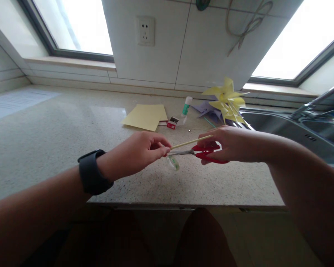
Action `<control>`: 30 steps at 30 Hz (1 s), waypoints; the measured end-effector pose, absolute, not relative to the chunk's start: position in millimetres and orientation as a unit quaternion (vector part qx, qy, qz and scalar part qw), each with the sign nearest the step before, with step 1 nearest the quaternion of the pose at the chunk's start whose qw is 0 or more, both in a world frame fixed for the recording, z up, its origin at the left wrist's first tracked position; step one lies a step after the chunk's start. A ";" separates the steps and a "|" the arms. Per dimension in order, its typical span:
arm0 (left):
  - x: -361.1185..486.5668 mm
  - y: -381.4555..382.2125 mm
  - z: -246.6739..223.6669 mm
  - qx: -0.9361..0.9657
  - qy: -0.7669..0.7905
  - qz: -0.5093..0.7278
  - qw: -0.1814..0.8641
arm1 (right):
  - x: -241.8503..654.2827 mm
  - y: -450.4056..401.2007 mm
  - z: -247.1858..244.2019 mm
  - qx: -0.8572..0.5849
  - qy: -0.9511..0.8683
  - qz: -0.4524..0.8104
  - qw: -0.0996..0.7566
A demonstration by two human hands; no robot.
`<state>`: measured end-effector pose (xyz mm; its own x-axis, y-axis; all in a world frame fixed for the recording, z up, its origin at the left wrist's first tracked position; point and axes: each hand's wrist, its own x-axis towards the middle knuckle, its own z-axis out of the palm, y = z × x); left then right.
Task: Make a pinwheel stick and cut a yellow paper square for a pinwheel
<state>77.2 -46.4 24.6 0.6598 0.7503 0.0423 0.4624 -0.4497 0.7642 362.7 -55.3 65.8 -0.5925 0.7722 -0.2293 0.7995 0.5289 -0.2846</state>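
My left hand point(139, 152), with a dark watch on its wrist, pinches one end of a thin pale yellow stick point(190, 142) above the speckled counter. My right hand point(229, 144) grips red-handled scissors point(208, 153), and its fingers touch the stick's other end. The scissor blades point left toward my left fingertips, just under the stick. A small clear roundish object point(173, 163) lies on the counter beneath the blades.
Yellow paper sheets point(146, 116), a small red box point(172, 123) and a glue stick point(186, 108) lie farther back. A yellow paper pinwheel point(228, 101) rests over purple paper by the steel sink point(289, 128) at right. The counter's front edge point(183, 204) runs below my hands.
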 end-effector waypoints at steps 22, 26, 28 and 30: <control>78.3 -45.1 24.3 0.826 0.371 0.197 0.375 | 350.4 -55.9 67.2 0.482 0.843 -0.233 0.051; 76.9 -41.9 22.1 0.826 0.378 0.201 0.367 | 351.3 -54.2 63.8 0.514 0.828 -0.213 0.066; 75.4 -39.9 20.9 0.822 0.387 0.206 0.363 | 354.4 -54.3 62.1 0.523 0.824 -0.211 0.057; 73.8 -37.9 19.3 0.817 0.397 0.213 0.359 | 359.4 -55.3 60.6 0.524 0.821 -0.224 0.044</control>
